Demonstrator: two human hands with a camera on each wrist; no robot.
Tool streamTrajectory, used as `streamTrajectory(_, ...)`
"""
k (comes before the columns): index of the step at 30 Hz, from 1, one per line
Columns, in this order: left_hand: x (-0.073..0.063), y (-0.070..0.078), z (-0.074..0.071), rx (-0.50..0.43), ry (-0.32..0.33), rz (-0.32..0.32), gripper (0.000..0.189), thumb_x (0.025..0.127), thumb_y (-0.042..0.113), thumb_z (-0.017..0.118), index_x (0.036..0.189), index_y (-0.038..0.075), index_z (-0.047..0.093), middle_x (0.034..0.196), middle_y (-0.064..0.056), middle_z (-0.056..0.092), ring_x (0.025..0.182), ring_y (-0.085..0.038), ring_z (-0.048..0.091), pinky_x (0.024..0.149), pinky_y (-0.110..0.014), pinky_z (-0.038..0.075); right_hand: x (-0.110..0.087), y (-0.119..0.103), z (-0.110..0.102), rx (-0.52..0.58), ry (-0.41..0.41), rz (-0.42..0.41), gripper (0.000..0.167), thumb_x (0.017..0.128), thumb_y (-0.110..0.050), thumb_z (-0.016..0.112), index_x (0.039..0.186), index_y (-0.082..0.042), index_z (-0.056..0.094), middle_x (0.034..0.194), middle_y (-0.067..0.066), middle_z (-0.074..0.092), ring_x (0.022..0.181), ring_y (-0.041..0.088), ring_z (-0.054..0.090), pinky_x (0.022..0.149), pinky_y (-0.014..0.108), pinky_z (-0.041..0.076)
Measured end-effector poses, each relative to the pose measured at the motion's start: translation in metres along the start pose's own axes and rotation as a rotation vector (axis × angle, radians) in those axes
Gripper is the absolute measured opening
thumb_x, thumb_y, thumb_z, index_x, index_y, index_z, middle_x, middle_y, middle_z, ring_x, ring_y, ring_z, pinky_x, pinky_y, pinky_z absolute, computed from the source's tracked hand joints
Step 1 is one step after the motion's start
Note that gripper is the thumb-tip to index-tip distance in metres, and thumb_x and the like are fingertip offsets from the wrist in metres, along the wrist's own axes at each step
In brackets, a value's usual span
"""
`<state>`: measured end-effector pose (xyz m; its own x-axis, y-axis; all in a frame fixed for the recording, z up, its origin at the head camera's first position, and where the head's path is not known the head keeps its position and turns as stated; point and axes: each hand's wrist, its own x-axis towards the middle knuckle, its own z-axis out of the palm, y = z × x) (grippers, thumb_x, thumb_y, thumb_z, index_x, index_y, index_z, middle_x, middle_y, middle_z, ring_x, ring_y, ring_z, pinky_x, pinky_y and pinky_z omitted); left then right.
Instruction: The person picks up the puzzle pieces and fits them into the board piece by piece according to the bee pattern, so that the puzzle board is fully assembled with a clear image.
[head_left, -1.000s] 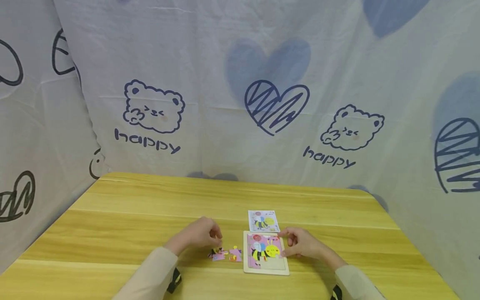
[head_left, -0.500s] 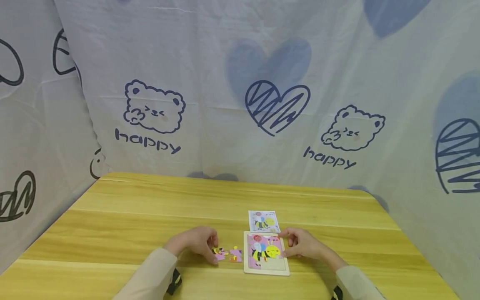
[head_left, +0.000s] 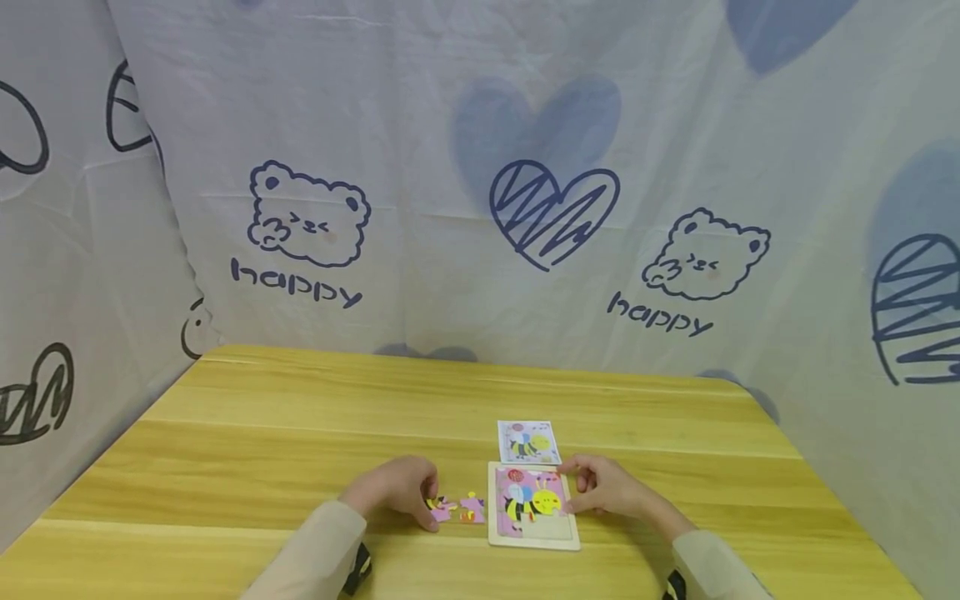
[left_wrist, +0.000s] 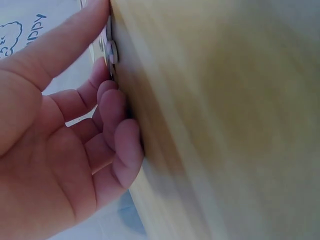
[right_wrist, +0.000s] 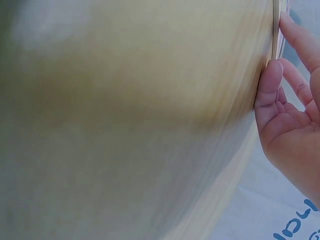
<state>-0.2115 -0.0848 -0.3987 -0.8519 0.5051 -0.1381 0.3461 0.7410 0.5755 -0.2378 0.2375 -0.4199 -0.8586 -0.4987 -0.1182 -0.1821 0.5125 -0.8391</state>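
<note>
A wooden bee puzzle board (head_left: 534, 544) lies on the table, filled in its upper and left parts, with bare board at its lower right. My right hand (head_left: 609, 487) holds the board's right side, index finger at the top corner and thumb lower on the edge. Left of the board, my left hand (head_left: 393, 486) has thumb and index finger around a pink and yellow puzzle piece (head_left: 442, 510), partly hidden by the fingers. Another pink puzzle piece (head_left: 472, 509) lies between that hand and the board. In the left wrist view, piece edges (left_wrist: 113, 51) show between thumb and index finger.
A picture card (head_left: 528, 442) with the same bee lies just behind the board. The wooden table (head_left: 300, 408) extends to a white cloth (head_left: 435, 275) printed with hearts and bears, which hangs at the back and sides.
My left hand has come down from above the pieces and turned, its thumb now at their near side. The right hand and the board have stayed in place.
</note>
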Motion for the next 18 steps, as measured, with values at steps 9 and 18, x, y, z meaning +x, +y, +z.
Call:
streamTrajectory(9, 0.0016, 0.0012, 0.0003, 0.000, 0.039, -0.022, 0.032, 0.058, 0.007, 0.082, 0.069, 0.006, 0.052, 0.067, 0.000, 0.048, 0.063, -0.016, 0.043, 0.059, -0.030, 0.039, 0.0001, -0.0001, -0.0002, -0.011, 0.006, -0.004, 0.053, 0.072, -0.012, 0.074, 0.115, 0.009, 0.050, 0.075, 0.007, 0.045, 0.054, 0.011, 0.037, 0.044, 0.019, 0.035)
streamTrajectory(18, 0.0046, -0.0016, -0.0048, -0.152, 0.036, 0.053, 0.022, 0.064, -0.009, 0.072, 0.067, 0.002, 0.053, 0.059, -0.001, 0.051, 0.050, -0.011, 0.048, 0.046, -0.022, 0.040, -0.0006, -0.0016, -0.0004, -0.014, 0.007, -0.002, 0.053, 0.072, -0.012, 0.074, 0.115, 0.009, 0.050, 0.075, 0.007, 0.045, 0.054, 0.011, 0.037, 0.044, 0.019, 0.034)
